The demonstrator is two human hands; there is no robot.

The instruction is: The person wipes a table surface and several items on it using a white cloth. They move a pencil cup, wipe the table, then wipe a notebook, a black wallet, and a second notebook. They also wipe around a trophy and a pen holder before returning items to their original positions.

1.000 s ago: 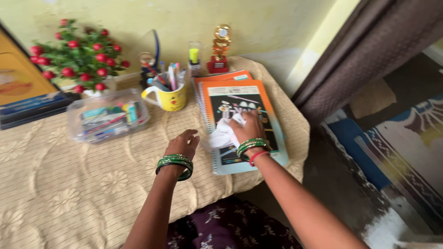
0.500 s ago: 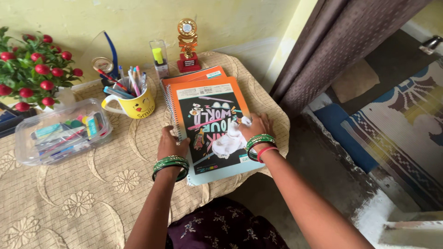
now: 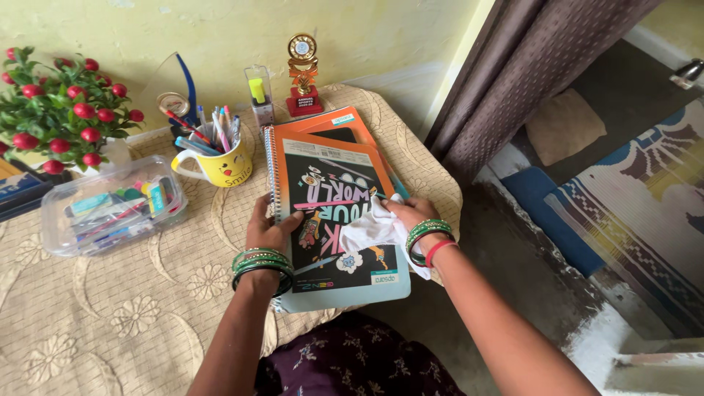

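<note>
My left hand (image 3: 270, 229) grips the spiral-bound left edge of the top notebook (image 3: 334, 213), which has an orange, black and light blue cover and is lifted slightly off the stack. My right hand (image 3: 411, 216) holds a crumpled white cloth (image 3: 372, 230) pressed against the cover's right side. Another orange notebook (image 3: 339, 125) lies beneath it, sticking out at the far end. Both wrists wear green bangles.
A yellow mug (image 3: 218, 168) full of pens, a clear plastic box (image 3: 110, 213) of stationery, a red-berried plant (image 3: 62, 103), a small trophy (image 3: 303, 73) and a highlighter stand (image 3: 258, 94) sit on the cream tablecloth (image 3: 110, 323). A curtain (image 3: 528, 81) hangs right of the table edge.
My left hand moved from the tablecloth to the notebook's spiral edge and took hold. The cloth slid toward the cover's right edge. The top notebook shifted nearer, baring the one beneath.
</note>
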